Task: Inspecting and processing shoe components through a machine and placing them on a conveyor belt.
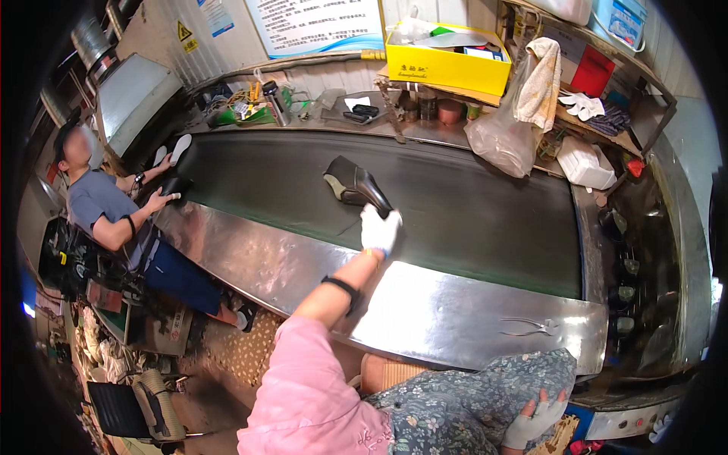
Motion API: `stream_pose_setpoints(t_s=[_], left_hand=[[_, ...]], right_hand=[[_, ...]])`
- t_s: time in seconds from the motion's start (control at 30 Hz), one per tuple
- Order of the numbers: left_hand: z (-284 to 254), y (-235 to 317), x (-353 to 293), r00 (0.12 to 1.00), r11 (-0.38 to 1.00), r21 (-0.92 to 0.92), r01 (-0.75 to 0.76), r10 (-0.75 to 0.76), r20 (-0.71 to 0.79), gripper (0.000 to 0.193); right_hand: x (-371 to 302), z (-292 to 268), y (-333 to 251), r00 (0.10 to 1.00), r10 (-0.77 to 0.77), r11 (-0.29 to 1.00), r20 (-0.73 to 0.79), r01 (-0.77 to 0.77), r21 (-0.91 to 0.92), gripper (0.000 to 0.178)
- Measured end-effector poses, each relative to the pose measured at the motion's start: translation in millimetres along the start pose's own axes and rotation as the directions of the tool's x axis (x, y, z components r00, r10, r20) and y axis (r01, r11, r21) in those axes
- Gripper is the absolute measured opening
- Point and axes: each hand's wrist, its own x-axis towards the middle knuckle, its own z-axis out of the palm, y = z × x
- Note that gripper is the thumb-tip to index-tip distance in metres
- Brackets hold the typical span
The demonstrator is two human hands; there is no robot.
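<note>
My left hand (pixel 380 230), in a white glove, reaches over a dark conveyor belt (pixel 470 220). Its fingers are closed round the narrow end of a black shoe upper (pixel 355 182) with a grey-green patch on one side. The wider end of the upper points away toward the upper left. My right hand (pixel 537 419), in a white glove with bare fingertips, rests on my flower-patterned trouser leg, fingers spread and holding nothing. On the metal ledge (pixel 432 303) in front of me lie pliers (pixel 529 327).
At the left a co-worker (pixel 129 205) holds a white sole (pixel 180 149) and a dark piece (pixel 178 186) by the belt. A yellow box (pixel 447 72) stands on the back shelf. A plastic bag (pixel 504 144) and towel (pixel 538 83) hang over the belt's far right edge.
</note>
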Motion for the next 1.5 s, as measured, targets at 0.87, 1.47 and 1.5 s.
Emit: stream_pose_setpoints(t_s=[0.87,1.47,1.5], left_hand=[[-45,62,-75,0.349,0.374,-0.321,0.87,-0.008,0.937,0.037],[-37,256,-384,-0.199,0.603,-0.672,-0.43,0.662,0.722,0.093],[-32,252,-381,-0.221,0.623,-0.688,-0.373,0.66,0.718,0.092]], right_hand=[[28,-42,-20,0.986,0.116,0.963,0.118,-0.141,0.232,0.031],[31,-154,12,0.994,-0.05,0.769,0.096,-0.023,0.638,0.04],[32,-153,18,0.992,-0.03,0.727,0.122,-0.062,0.683,0.04]])
